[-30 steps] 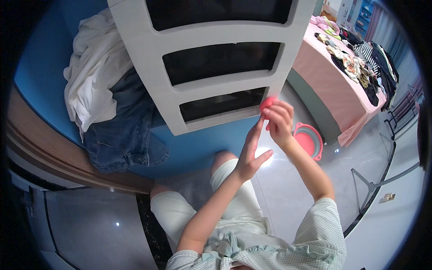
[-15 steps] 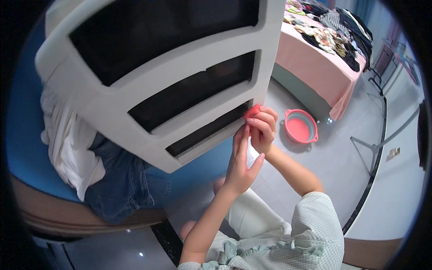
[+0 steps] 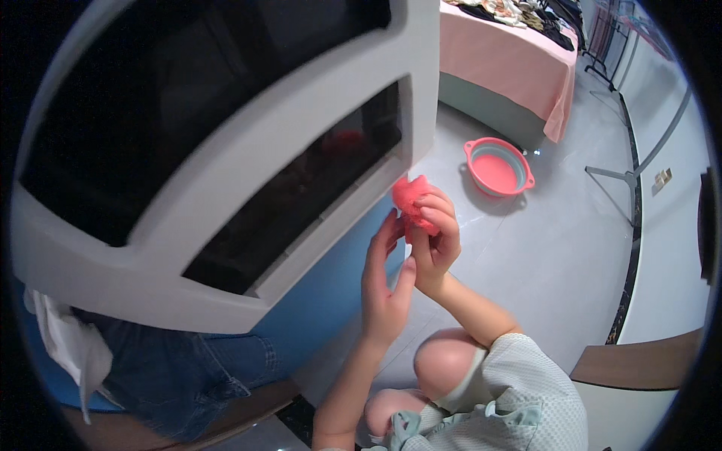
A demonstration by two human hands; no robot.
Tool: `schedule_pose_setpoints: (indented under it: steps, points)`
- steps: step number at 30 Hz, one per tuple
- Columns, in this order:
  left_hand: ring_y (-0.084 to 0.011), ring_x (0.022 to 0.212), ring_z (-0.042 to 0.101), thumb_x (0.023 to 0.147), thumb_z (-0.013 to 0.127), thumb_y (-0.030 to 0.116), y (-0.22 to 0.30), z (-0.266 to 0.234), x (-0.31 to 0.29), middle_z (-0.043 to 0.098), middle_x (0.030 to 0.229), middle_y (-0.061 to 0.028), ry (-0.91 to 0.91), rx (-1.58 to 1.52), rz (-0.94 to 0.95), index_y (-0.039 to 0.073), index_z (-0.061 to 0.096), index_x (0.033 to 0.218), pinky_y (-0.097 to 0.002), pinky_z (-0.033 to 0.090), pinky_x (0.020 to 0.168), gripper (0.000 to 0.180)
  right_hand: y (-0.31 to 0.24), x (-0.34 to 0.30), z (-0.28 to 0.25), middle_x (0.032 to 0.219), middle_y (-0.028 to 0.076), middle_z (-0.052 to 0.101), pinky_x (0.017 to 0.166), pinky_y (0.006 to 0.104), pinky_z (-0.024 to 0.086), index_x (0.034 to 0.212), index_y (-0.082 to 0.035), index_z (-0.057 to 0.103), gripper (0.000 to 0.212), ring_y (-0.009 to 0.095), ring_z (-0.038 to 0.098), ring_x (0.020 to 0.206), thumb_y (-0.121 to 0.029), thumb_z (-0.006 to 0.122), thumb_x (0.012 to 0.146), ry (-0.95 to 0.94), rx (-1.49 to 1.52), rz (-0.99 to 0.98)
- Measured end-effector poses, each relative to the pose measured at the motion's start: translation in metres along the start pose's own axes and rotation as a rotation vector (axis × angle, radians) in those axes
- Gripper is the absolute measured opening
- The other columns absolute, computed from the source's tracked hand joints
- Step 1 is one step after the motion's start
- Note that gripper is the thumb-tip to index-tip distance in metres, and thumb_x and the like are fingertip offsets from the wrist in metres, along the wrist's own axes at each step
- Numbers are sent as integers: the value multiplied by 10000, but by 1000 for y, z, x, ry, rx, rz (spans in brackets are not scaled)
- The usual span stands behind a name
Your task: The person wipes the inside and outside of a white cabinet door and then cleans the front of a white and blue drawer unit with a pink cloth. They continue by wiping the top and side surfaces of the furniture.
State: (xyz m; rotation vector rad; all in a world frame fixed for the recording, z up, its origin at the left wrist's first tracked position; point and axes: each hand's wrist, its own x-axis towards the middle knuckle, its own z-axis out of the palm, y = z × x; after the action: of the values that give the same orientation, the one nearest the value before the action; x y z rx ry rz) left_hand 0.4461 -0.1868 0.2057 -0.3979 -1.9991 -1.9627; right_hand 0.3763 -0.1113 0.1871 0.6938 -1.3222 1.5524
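My right hand (image 3: 438, 229) is closed around a soft, crumpled red cloth (image 3: 411, 194), which sticks out past the fingertips. Beside it, my left hand (image 3: 385, 282) is open, thumb apart from the fingers. Its fingertips come close to the cloth's lower side; whether they touch it I cannot tell. Just beyond both hands stands a large white plastic panel (image 3: 425, 90) with dark, glossy window-like sections. The cloth is near the panel's right-hand lower corner.
Dark blue jeans (image 3: 180, 372) and a white garment (image 3: 71, 342) lie on a blue surface (image 3: 301, 301) at left. A pink and grey basin (image 3: 500, 167) stands on the grey floor. Clothes (image 3: 519, 13) are heaped on a pink-covered bed (image 3: 504, 68). A metal stand (image 3: 628, 177) is at right.
The view has shifted nearer the white panel, so fewer of its sections show. My hands have moved slightly apart, and more of the red cloth is visible.
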Motion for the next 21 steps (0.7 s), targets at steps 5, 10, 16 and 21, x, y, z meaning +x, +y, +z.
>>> schedule_pose_setpoints:
  steps: [5, 10, 16, 21]
  points:
    - [-163, 1026, 528, 856, 536, 21, -29, 13, 15, 516, 1140, -98, 132, -148, -71, 35, 355, 1317, -296, 426, 900, 495, 5, -7, -35, 1118, 129, 583, 926, 341, 434, 1152, 8, 497, 341, 232, 539, 1091, 104, 499, 824, -97, 266, 470]
    - [-109, 897, 553, 862, 590, 75, -61, 16, 17, 569, 960, -34, 155, -106, -153, 37, 483, 1171, -263, 448, 810, 329, 8, -21, -66, 1124, 118, 585, 885, 305, 466, 1159, 0, 501, 327, 163, 565, 1040, -6, 595, 846, -126, 342, 842]
    - [-93, 794, 561, 904, 542, 117, -88, 21, 10, 599, 870, -25, 142, -27, -271, 15, 581, 972, -245, 459, 739, 128, 5, -31, -114, 1003, 85, 638, 813, 278, 498, 1061, 12, 591, 200, 122, 594, 945, -58, 592, 873, -242, 202, 934]
    - [-67, 760, 535, 925, 491, 130, -94, 27, 2, 580, 853, -23, 197, -291, -314, 25, 537, 849, -230, 440, 701, 137, 14, -33, -128, 895, 59, 661, 757, 256, 505, 1017, 5, 629, 159, 106, 612, 841, -63, 552, 895, -281, 92, 934]
